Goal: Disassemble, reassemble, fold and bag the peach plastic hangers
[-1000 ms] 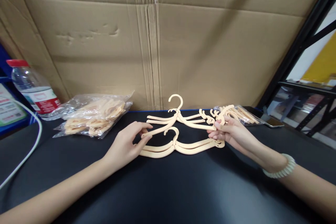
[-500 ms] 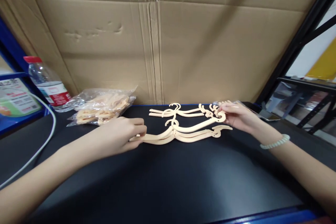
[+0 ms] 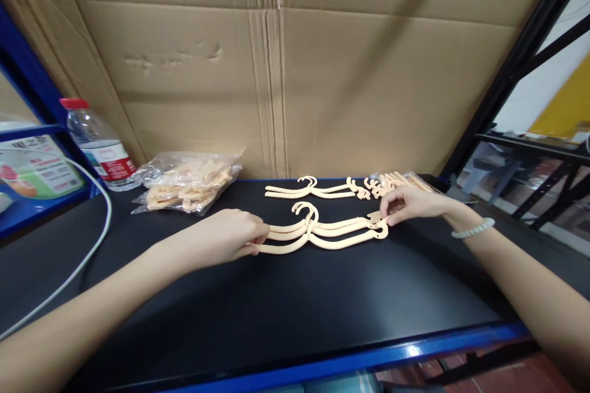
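Two cream plastic hangers lie one in front of the other in the middle of the black table. My left hand [image 3: 233, 236] pinches the left end of the front hanger [image 3: 338, 244], its fingertips near the table. At the opposite end, my right hand [image 3: 410, 204] grips a small hooked end piece of that same hanger between thumb and fingers. Just behind it rests the second hanger [image 3: 343, 227], partly overlapped. Farther back lie more hanger parts [image 3: 336, 190], with small hook pieces [image 3: 359, 189] at their right.
A clear plastic bag of cream parts [image 3: 188, 181] sits at the back left beside a red-capped bottle [image 3: 104, 147]. More cream pieces [image 3: 396, 181] lie behind my right hand. A white cable [image 3: 104, 227] crosses the left side. Cardboard [image 3: 184, 73] stands behind the black table [image 3: 276, 307].
The hanger between my hands has come forward, in front of the other one. My right hand has lowered with its end. The view has shifted slightly.
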Tool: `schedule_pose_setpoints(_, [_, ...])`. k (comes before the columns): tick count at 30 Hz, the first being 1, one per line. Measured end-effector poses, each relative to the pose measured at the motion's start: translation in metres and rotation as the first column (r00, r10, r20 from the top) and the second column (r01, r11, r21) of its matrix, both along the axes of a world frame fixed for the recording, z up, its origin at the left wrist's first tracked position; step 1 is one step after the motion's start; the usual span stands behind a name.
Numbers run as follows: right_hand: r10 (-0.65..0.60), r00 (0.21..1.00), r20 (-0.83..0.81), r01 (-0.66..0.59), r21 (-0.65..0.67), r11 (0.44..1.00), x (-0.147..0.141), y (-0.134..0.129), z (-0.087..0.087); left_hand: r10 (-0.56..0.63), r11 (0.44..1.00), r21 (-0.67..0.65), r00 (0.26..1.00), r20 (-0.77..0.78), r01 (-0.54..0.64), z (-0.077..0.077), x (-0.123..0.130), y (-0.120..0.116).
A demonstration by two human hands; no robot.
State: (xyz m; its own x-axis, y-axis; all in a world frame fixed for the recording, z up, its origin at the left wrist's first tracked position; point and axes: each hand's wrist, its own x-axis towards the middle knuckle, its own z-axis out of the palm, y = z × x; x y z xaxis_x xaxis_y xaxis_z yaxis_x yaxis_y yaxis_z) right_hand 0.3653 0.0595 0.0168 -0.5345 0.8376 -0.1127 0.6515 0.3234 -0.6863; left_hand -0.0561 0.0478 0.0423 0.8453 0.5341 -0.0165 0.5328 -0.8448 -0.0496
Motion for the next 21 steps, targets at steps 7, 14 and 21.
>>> schedule_pose_setpoints(7, [0.0,0.996,0.084,-0.004,0.052,0.999,-0.0015,0.0017,-0.0011,-0.02,0.999,0.05,1.0,-0.013,0.021,-0.0024,0.0018,0.003])
schedule_pose_setpoints(14, [-0.024,0.988,0.15,0.0,0.155,0.988,-0.0037,-0.0006,-0.0003,-0.024,0.998,0.061,1.0,-0.011,0.025,-0.0044,-0.0004,0.0067])
schedule_pose_setpoints(21, [0.022,0.979,0.205,-0.063,0.2,0.978,-0.008,-0.0036,0.0012,-0.028,0.996,0.087,0.999,-0.027,0.031,-0.0046,0.0,0.0071])
